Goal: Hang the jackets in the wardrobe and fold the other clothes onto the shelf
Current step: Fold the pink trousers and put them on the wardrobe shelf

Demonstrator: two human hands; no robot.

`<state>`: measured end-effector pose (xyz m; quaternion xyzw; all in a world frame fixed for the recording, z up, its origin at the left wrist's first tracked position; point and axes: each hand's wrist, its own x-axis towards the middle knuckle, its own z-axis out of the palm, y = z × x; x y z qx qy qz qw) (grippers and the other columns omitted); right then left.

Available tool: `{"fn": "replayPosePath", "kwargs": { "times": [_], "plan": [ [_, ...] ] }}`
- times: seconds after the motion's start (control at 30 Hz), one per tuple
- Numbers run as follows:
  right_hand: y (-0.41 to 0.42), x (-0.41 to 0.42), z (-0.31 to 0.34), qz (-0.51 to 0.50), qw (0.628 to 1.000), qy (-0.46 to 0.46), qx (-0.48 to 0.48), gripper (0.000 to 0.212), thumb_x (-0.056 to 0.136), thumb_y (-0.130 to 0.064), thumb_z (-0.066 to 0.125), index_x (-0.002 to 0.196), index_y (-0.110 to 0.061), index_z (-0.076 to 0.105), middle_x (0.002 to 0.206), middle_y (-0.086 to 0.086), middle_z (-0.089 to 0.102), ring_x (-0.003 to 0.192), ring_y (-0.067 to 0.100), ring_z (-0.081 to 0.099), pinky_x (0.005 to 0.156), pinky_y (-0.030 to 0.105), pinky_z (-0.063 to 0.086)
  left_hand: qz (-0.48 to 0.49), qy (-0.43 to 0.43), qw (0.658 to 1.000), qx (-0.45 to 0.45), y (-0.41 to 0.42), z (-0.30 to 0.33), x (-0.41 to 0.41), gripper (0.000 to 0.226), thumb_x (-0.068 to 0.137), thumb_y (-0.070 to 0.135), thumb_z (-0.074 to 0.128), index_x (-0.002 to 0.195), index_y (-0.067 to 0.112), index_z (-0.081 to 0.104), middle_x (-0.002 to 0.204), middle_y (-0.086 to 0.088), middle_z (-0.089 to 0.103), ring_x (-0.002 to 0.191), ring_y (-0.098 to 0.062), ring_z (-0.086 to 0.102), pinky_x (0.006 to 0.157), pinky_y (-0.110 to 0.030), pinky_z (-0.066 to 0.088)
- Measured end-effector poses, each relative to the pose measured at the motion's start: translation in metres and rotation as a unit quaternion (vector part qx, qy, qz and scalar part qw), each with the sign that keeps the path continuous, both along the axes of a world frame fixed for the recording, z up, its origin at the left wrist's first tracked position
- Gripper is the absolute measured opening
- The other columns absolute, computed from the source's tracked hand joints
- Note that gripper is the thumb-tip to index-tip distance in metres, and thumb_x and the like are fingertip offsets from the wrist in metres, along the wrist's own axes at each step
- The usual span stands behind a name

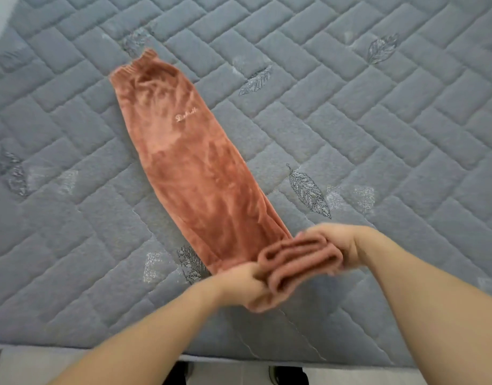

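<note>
Rust-pink velvet trousers point(189, 168), folded lengthwise into one long strip, lying flat and diagonal on a mattress point(378, 120). Ribbed band point(133, 65) at the far upper-left end; pale stitched lettering point(187, 115) just below it, too small to read. Near end with the ribbed cuffs point(297, 259) lifted off the surface and bunched in loose rolls between two hands, close to the near edge of the mattress.

Left hand point(250, 290) below and to the left of the cuffs, fingers curled around the lower roll of fabric, thumb side toward the trousers. Right hand point(336, 245) at the right side of the cuffs, fingers curled over the upper roll, fingertips hidden in the fabric. Hands close together, apart only by the bunched cloth. Both forearms bare, entering from the bottom edge. Slight motion blur over the hands and cuffs.

Mattress grey, quilted in a zigzag brick pattern, with scattered embroidered leaves; one leaf point(308, 190) just right of the trousers, another point(256, 80) up beside the upper part, a third point(190, 263) partly under the lower left edge. Pale floor point(72, 365) along the bottom of the view, below the mattress border; two dark shapes point(180, 373) there, between the forearms, not clear enough to identify.
</note>
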<state>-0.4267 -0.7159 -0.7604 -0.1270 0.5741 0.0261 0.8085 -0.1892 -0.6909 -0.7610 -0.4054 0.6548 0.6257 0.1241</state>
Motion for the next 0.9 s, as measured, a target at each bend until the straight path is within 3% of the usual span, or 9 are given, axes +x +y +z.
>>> {"fn": "replayPosePath", "kwargs": {
  "times": [0.07,0.17,0.27,0.4,0.5,0.6,0.7,0.8,0.9],
  "plan": [
    [-0.041,0.028,0.022,-0.040,0.992,0.068,-0.103,0.033,0.087,-0.031,0.052,0.104,-0.007,0.067,0.086,0.014,0.060,0.065,0.020,0.058,0.052,0.023,0.039,0.189,0.081,0.978,0.021,-0.043,0.020,0.026,0.037,0.097,0.021,0.062,0.134,0.022,0.056,0.124,0.010,0.066,0.109,0.002,0.060,0.089,-0.014,0.048],
    [-0.096,0.083,0.040,-0.113,0.943,0.205,-0.239,0.029,0.090,-0.040,0.049,0.093,-0.024,0.073,0.093,-0.001,0.067,0.078,0.014,0.058,0.067,0.031,0.044,0.365,0.144,0.920,-0.002,-0.094,0.036,0.070,0.045,0.092,0.034,0.061,0.136,0.026,0.052,0.124,0.018,0.065,0.115,0.007,0.059,0.090,-0.010,0.046],
    [-0.141,0.140,0.044,-0.166,0.917,0.199,-0.304,0.042,0.092,-0.049,0.048,0.065,-0.021,0.064,0.090,0.010,0.067,0.083,0.023,0.059,0.086,0.036,0.046,0.462,0.149,0.873,0.051,-0.131,0.028,0.108,0.043,0.091,0.040,0.066,0.132,0.031,0.058,0.123,0.009,0.070,0.112,-0.006,0.065,0.081,-0.018,0.053],
    [-0.198,0.192,0.041,-0.120,0.868,0.219,-0.430,0.021,0.086,-0.012,0.061,0.068,-0.021,0.055,0.067,-0.003,0.056,0.060,0.013,0.047,0.048,0.016,0.037,0.563,0.166,0.808,0.049,-0.201,0.016,0.146,0.037,0.098,0.026,0.061,0.134,0.021,0.057,0.125,-0.001,0.069,0.118,-0.021,0.063,0.100,-0.039,0.051],
    [-0.260,0.219,0.041,-0.103,0.823,0.252,-0.498,0.029,0.080,0.003,0.052,0.081,-0.027,0.051,0.095,0.001,0.059,0.083,0.016,0.053,0.071,0.023,0.042,0.612,0.179,0.770,-0.012,-0.282,0.022,0.166,0.037,0.099,0.025,0.059,0.135,0.015,0.053,0.123,-0.008,0.068,0.109,-0.021,0.067,0.089,-0.039,0.057],
    [-0.334,0.245,0.034,-0.075,0.729,0.323,-0.599,0.030,0.080,-0.001,0.048,0.096,-0.025,0.055,0.115,0.004,0.056,0.108,0.023,0.052,0.095,0.033,0.040,0.628,0.181,0.754,-0.063,-0.372,0.015,0.178,0.033,0.101,0.024,0.053,0.131,0.011,0.056,0.122,-0.011,0.067,0.111,-0.025,0.065,0.090,-0.040,0.057],
    [-0.387,0.266,-0.013,0.064,0.659,0.409,-0.627,0.042,0.089,-0.025,0.048,0.131,-0.030,0.051,0.144,0.005,0.041,0.134,0.029,0.035,0.111,0.051,0.026,0.620,0.039,0.768,-0.155,-0.449,-0.024,0.190,0.041,0.100,0.032,0.047,0.136,0.014,0.051,0.133,-0.010,0.059,0.126,-0.031,0.055,0.108,-0.045,0.043],
    [-0.399,0.273,-0.092,0.309,0.628,0.448,-0.556,0.059,0.097,-0.056,0.031,0.153,-0.043,0.018,0.164,0.000,-0.001,0.150,0.027,-0.004,0.113,0.068,-0.001,0.531,-0.198,0.806,-0.168,-0.487,-0.088,0.202,0.054,0.101,0.039,0.038,0.148,0.014,0.033,0.151,-0.013,0.041,0.139,-0.037,0.034,0.115,-0.043,0.025],
    [-0.395,0.272,-0.148,0.303,0.556,0.491,-0.598,0.061,0.094,-0.058,0.032,0.152,-0.041,0.024,0.164,0.006,0.010,0.150,0.034,0.005,0.111,0.072,0.006,0.502,-0.256,0.792,-0.235,-0.486,-0.139,0.201,0.052,0.097,0.041,0.034,0.139,0.010,0.041,0.143,-0.016,0.046,0.131,-0.040,0.042,0.105,-0.048,0.034]
  ]
}}
